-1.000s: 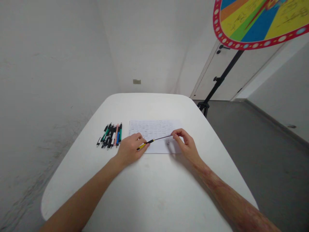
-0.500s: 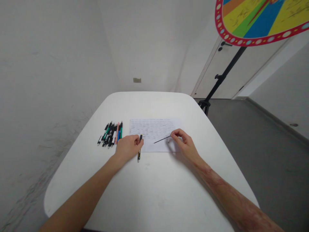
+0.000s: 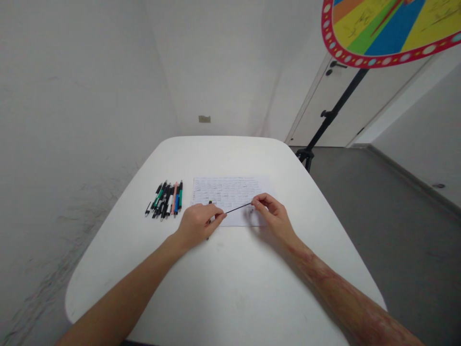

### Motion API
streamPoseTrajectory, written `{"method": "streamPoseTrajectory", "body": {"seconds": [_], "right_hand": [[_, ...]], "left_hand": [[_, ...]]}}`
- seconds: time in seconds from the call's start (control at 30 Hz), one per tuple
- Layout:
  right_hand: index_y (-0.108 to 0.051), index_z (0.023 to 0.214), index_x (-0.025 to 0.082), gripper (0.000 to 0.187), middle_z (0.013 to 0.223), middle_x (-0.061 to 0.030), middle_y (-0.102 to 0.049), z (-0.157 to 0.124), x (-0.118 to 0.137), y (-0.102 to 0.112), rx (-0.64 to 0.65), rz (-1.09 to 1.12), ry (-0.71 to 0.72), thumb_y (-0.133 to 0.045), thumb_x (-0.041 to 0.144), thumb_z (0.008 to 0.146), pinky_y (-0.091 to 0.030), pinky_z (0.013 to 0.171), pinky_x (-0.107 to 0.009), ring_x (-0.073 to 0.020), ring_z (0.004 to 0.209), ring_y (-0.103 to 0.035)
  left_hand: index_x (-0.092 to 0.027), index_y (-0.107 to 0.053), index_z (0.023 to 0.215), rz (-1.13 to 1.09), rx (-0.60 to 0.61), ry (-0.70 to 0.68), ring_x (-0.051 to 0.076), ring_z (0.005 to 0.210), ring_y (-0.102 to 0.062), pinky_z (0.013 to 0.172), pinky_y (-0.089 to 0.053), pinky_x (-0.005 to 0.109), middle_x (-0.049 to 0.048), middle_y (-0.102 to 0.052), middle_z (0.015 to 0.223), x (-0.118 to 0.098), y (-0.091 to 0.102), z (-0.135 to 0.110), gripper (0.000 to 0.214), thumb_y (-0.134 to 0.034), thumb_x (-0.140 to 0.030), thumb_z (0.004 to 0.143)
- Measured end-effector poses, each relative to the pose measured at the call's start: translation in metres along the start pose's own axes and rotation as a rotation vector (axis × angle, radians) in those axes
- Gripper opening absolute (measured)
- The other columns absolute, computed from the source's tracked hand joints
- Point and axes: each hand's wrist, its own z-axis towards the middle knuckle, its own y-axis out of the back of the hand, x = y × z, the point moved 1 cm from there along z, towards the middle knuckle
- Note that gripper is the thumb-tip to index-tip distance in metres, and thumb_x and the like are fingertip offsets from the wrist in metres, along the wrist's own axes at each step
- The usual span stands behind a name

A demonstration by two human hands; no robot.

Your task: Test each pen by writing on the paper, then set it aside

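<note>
A thin dark pen refill (image 3: 238,208) stretches slantwise between my two hands, above the paper. My right hand (image 3: 273,214) is closed in a pinch on its right end. At its left end, the thumb and forefinger of my left hand (image 3: 198,221) are pinched together. A black and yellow pen (image 3: 210,202) lies beneath my left hand, which hides most of it; only its two ends show. Under the hands is a white sheet of paper (image 3: 226,187) covered in handwritten lines. Something tiny and dark rests by my right fingertips, too small to name.
Left of the paper lies a bunch of pens (image 3: 167,199), black, green, white, blue and pink. Everything rests on a white table (image 3: 223,283) with rounded corners. Beyond its right edge stands a colourful prize wheel (image 3: 392,29) on a black stand (image 3: 324,122), before a door.
My left hand has let go of the black and yellow pen, moved right and taken the refill's left end. My right hand has shifted slightly left, still holding the refill.
</note>
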Motion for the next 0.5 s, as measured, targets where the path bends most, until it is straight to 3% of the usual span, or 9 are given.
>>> {"method": "streamPoseTrajectory", "body": {"seconds": [0.2,0.33,0.43,0.5], "right_hand": [[-0.075,0.092,0.026,0.025,0.094,-0.0039,-0.075,-0.001,0.001,-0.002,-0.016,-0.017,0.016,-0.078,0.05,0.095,-0.052,0.092,-0.043,-0.0249,0.095,-0.068],[-0.075,0.094,0.025,0.023,0.093,-0.0039,-0.074,-0.001,0.004,0.003,-0.14,-0.021,0.054,-0.078,0.048,0.096,-0.052,0.089,-0.042,-0.0241,0.091,-0.068],[-0.074,0.093,0.026,0.016,0.09,-0.0038,-0.074,-0.003,0.011,0.006,-0.222,-0.165,0.185,-0.075,0.041,0.099,-0.052,0.086,-0.042,-0.0239,0.087,-0.066],[-0.074,0.093,0.026,0.012,0.09,-0.0046,-0.075,-0.006,0.018,0.003,-0.148,-0.348,0.323,-0.072,0.036,0.101,-0.05,0.085,-0.044,-0.0249,0.086,-0.066]], "left_hand": [[-0.021,-0.073,0.094,0.029,-0.044,-0.024,0.015,0.066,-0.065,0.068,-0.044,0.032,-0.0002,-0.075,0.077,0.001,0.001,0.0,0.022,-0.063,-0.031,0.111],[-0.02,-0.068,0.087,0.035,-0.05,-0.061,0.013,0.062,-0.06,0.068,-0.043,0.033,-0.0019,-0.07,0.071,-0.002,0.003,0.001,0.023,-0.062,-0.026,0.108],[-0.021,-0.062,0.077,0.074,-0.063,-0.056,0.015,0.063,-0.059,0.068,-0.043,0.034,-0.0017,-0.065,0.069,-0.005,0.003,0.002,0.023,-0.063,-0.019,0.1],[-0.021,-0.058,0.072,0.121,-0.051,-0.025,0.016,0.067,-0.06,0.069,-0.043,0.035,-0.0004,-0.064,0.07,-0.008,0.001,0.002,0.022,-0.064,-0.016,0.093]]}}
